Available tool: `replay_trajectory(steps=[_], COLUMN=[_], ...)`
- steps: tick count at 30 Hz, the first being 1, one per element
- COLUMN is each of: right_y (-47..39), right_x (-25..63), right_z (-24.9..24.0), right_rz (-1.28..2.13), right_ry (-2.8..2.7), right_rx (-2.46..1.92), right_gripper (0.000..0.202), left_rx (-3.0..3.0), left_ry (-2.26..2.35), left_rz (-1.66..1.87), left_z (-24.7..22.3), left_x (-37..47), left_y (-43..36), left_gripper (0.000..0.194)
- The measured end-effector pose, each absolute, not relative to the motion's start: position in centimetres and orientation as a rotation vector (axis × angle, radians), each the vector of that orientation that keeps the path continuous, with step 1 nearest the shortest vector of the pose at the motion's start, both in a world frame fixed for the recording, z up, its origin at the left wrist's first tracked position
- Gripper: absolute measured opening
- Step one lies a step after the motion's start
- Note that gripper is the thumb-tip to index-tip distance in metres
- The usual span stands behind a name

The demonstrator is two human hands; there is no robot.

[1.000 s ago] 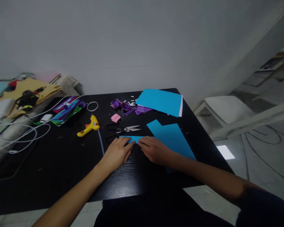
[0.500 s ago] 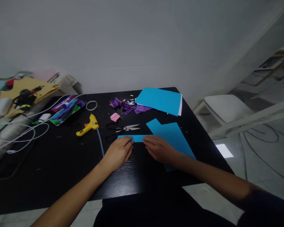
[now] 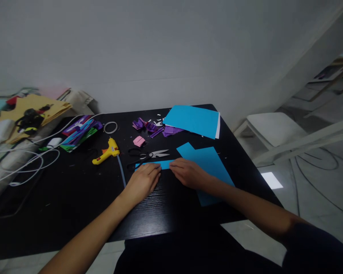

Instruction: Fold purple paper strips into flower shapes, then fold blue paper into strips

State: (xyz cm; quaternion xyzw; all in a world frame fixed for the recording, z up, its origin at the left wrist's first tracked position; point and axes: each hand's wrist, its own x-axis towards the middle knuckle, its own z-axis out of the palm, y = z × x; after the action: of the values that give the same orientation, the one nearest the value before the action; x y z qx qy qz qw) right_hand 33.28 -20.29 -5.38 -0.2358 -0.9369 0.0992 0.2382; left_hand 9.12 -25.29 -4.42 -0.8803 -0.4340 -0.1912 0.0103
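A narrow strip of blue paper (image 3: 165,164) lies across the black table in front of me. My left hand (image 3: 145,179) has its fingers closed together on the left part of the strip, whose end shows beyond the knuckles. My right hand (image 3: 185,173) grips the strip's right end, the fingertips hiding it. Just behind the strip rest black-handled scissors (image 3: 157,153) with their blades apart. Under my right wrist is a larger cut sheet of blue paper (image 3: 210,163).
A yellow glue gun (image 3: 110,151) with its cord lies left of my hands. Behind are a folded pink paper (image 3: 139,141), purple paper pieces (image 3: 171,131), a roll of tape (image 3: 110,127) and blue sheets (image 3: 193,120). A white chair (image 3: 274,129) stands right of the table.
The blue strip has shifted slightly left, more of its left end showing past my left hand. My right hand has moved a little left and up with it.
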Motion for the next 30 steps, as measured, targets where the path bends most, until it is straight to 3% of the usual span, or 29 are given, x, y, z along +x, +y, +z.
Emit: replay_trajectory(steps=[12,30], right_y=[-21.0,-19.5], right_x=[36.7,31.5], right_z=[-4.6,-4.1], right_rz=[0.106,0.3], right_ry=[-2.563,-2.653], right_rx=[-0.815,-0.881], right_gripper=[0.025,0.014], left_rx=[-2.737,-2.783], left_ry=[-1.363,-1.402], left_rz=[-0.551,-0.551], left_z=[-4.1,-4.2], left_x=[9.5,9.1], left_y=[-25.4,-25.0], left_gripper=[0.023,0.028])
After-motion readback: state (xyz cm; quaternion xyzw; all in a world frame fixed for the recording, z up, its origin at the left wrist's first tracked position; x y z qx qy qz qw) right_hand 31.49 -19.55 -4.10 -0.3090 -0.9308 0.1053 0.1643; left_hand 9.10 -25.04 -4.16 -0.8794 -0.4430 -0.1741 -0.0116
